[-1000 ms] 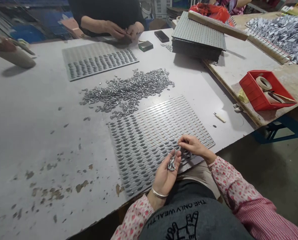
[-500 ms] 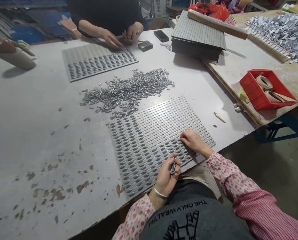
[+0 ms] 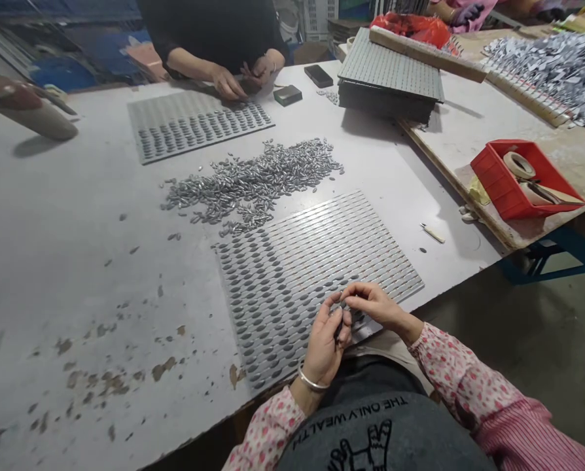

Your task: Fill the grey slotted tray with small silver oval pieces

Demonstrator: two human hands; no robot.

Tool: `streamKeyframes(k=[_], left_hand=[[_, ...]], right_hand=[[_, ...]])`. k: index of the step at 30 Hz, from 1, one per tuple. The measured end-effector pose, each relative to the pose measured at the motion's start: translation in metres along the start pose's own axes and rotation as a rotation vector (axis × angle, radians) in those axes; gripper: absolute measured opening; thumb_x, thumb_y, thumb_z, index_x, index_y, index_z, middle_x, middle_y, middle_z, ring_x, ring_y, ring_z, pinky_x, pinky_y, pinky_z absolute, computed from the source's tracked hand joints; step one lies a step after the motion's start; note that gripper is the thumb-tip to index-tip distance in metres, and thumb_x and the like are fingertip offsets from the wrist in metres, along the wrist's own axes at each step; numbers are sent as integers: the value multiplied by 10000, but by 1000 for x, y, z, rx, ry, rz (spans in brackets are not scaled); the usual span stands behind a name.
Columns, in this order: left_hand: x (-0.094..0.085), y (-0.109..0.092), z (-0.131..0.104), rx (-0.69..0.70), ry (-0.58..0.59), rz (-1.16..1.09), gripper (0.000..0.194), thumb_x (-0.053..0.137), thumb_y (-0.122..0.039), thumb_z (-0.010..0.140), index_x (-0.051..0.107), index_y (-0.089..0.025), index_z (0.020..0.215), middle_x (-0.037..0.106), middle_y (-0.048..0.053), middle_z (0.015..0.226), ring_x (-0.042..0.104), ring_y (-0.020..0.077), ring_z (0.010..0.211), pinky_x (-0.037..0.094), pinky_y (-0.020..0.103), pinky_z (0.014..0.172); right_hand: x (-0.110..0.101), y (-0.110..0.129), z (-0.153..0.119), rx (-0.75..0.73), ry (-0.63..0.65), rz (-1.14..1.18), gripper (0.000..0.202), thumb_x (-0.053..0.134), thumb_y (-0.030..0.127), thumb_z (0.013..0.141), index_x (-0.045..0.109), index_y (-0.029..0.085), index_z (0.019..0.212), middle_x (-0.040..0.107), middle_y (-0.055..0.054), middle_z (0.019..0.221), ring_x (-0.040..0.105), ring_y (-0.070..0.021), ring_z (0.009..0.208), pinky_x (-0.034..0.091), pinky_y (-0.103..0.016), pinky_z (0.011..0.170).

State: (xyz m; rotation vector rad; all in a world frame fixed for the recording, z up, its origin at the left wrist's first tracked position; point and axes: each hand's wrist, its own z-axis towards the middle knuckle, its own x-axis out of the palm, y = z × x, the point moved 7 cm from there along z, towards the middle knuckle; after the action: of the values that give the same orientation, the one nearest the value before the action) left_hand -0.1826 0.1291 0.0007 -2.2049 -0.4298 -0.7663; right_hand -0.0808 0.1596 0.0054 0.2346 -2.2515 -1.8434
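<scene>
Lettering: "THE ONLY WEALTH", upside down on your dark shirt, lower centre of the frame. No other writing legible.

Hands, yours, two. Left hand: fingers curled on grey pieces in the palm, count hidden. Right hand: fingertips pinched together on one grey piece, touching the left fingertips, above the near board.

Boards in use, two: the near one at centre, partly filled with dark ovals along its left and lower parts; the far one, upper left, beneath a co-worker's hand. Between them on the surface, one pile of grey pieces, too many to count.

Right of frame: one red bin, one pale-handled tool. Upper centre: one phone.
</scene>
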Motion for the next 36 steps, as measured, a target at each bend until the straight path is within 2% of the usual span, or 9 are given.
streamKeyframes(k=[3,7,10,14,18,23,29,32,36], left_hand=[[-7,2,2,-7,-57,-26,285,651,-277,736,541,-175,979,557,-13,714,343,20,444,249,147,399],[-14,8,2,-56,-97,-72,279,713,-251,679,578,-147,899,565,-5,704,338,9,444,241,130,386],[-16,10,1,-65,-115,-98,292,745,-234,644,607,-135,882,566,14,734,396,18,497,282,127,408],[-20,15,1,-78,-125,-125,280,754,-220,636,626,-121,864,553,21,747,419,22,533,307,124,426],[-23,18,3,-95,-137,-134,292,757,-221,631,633,-125,877,545,16,731,403,19,514,300,122,413],[-23,16,6,-78,-170,-148,316,765,-202,614,636,-119,890,552,20,736,429,22,529,330,117,427],[-16,16,11,-87,-128,-184,251,754,-202,637,582,-140,808,545,-16,667,368,-2,458,284,95,390],[-11,14,11,-96,-124,-176,207,720,-222,680,591,-141,819,564,-5,682,435,16,483,339,106,405],[-6,14,5,-184,-131,-156,193,618,-172,759,619,-127,947,639,102,924,598,118,735,499,198,595]], right_hand=[[-25,5,11,-73,-137,-93,208,474,346,870,575,176,933,628,-32,853,556,-125,723,444,-255,664],[-54,9,33,-158,-173,-547,181,454,218,872,605,183,965,601,-40,854,529,-149,808,407,-296,766],[-55,5,46,-188,-104,-832,130,526,179,830,630,184,907,596,-34,811,509,-161,820,377,-294,775],[-52,-1,55,-159,-83,-956,29,594,187,794,618,174,783,603,-24,745,495,-159,753,363,-272,703],[-51,1,56,-206,-116,-1037,78,579,203,809,604,172,741,584,-42,750,477,-177,781,363,-300,751],[-50,9,45,-216,-152,-856,80,579,228,809,598,171,756,576,-46,777,489,-176,806,382,-319,778],[-9,14,9,-227,172,-355,203,572,350,821,611,164,892,581,-28,819,529,-134,761,433,-261,703],[-11,12,3,-182,106,-211,229,532,376,844,596,160,887,588,-29,815,537,-129,747,440,-249,674],[-47,6,14,-135,-106,-197,224,470,364,873,567,166,909,610,-36,839,545,-127,725,443,-246,646]])
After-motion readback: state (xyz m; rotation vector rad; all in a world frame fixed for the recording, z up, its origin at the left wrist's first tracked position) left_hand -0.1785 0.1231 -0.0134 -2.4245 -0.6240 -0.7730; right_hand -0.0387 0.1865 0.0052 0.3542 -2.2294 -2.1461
